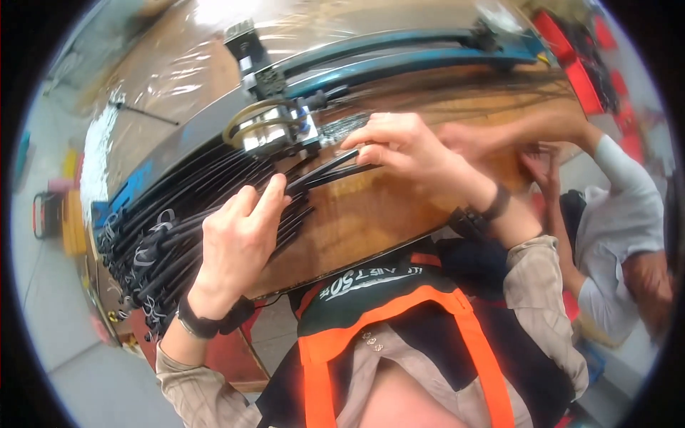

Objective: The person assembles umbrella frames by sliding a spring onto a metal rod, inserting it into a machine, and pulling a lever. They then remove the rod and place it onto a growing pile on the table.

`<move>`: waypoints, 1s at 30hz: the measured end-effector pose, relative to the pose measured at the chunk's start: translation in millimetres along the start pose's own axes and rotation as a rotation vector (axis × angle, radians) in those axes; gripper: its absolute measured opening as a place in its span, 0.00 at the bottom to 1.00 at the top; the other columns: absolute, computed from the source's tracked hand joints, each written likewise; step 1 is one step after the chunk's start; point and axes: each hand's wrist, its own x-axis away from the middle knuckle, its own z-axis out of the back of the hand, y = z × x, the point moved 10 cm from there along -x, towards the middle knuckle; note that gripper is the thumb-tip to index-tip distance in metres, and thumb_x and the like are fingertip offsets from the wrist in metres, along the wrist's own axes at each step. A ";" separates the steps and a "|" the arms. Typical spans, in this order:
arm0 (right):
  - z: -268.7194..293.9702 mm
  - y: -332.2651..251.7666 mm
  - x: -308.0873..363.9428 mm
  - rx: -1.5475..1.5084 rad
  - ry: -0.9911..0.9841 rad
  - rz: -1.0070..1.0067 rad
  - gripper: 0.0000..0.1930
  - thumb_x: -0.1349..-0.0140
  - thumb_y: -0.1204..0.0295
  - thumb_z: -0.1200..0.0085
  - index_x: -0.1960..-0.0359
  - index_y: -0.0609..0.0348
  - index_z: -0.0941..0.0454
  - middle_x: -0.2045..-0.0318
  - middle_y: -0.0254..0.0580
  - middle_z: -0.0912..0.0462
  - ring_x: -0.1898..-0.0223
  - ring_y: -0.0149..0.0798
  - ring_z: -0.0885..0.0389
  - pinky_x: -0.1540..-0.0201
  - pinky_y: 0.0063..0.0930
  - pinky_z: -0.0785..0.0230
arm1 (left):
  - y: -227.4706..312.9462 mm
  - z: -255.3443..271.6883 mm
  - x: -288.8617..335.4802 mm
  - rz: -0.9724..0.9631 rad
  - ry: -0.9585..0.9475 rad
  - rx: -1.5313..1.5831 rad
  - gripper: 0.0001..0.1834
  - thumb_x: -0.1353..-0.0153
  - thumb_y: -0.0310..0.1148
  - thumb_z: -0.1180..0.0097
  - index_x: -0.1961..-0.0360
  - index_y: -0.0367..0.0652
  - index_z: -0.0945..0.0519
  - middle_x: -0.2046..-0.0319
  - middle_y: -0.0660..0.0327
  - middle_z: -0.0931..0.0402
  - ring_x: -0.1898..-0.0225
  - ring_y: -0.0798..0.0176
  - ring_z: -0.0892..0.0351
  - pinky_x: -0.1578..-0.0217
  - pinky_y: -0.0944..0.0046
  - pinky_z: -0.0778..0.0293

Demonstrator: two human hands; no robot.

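My right hand [399, 145] pinches the end of a thin black rod [325, 170] between thumb and fingers, just in front of a metal machine head [268, 132]. Closer to me, my left hand [244, 230] curls its fingers at the other end of this rod; its grip is partly hidden by the back of the hand. Under and beside my left hand lies a heap of similar black rods [207, 182]. Many of their left ends carry grey cord loops [146, 253]. A second rod runs close below the one I hold.
A blue rail [407, 68] stretches along the back of the wooden table [364, 214]. At the right, a co-worker [614, 207] in a light shirt reaches an arm over the table, close to my right hand. Red bins [585, 85] stand at the far right.
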 end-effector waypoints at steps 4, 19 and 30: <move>4.7 -2.0 18.8 0.005 0.111 0.098 0.13 0.42 0.72 0.40 0.55 0.59 0.17 0.73 0.44 0.19 0.70 0.42 0.23 0.66 0.34 0.29 | 9.4 -9.2 -11.3 -0.007 -0.034 0.051 0.14 0.41 0.30 0.38 0.53 0.44 0.21 0.78 0.61 0.34 0.79 0.60 0.26 0.79 0.62 0.29; 110.3 46.2 49.1 0.702 0.482 0.196 0.21 0.42 0.65 0.38 0.48 0.58 0.22 0.75 0.37 0.20 0.73 0.40 0.21 0.69 0.31 0.26 | 1.3 5.1 -93.8 -0.158 -0.018 0.008 0.16 0.40 0.23 0.45 0.50 0.40 0.23 0.72 0.53 0.28 0.70 0.49 0.25 0.70 0.54 0.27; 210.4 142.4 79.3 0.774 0.707 0.012 0.10 0.43 0.63 0.36 0.64 0.53 0.17 0.75 0.42 0.17 0.75 0.41 0.17 0.72 0.31 0.25 | -8.9 -27.3 -156.3 -0.252 -0.082 -0.115 0.24 0.41 0.19 0.47 0.42 0.42 0.27 0.73 0.53 0.29 0.70 0.49 0.26 0.67 0.53 0.28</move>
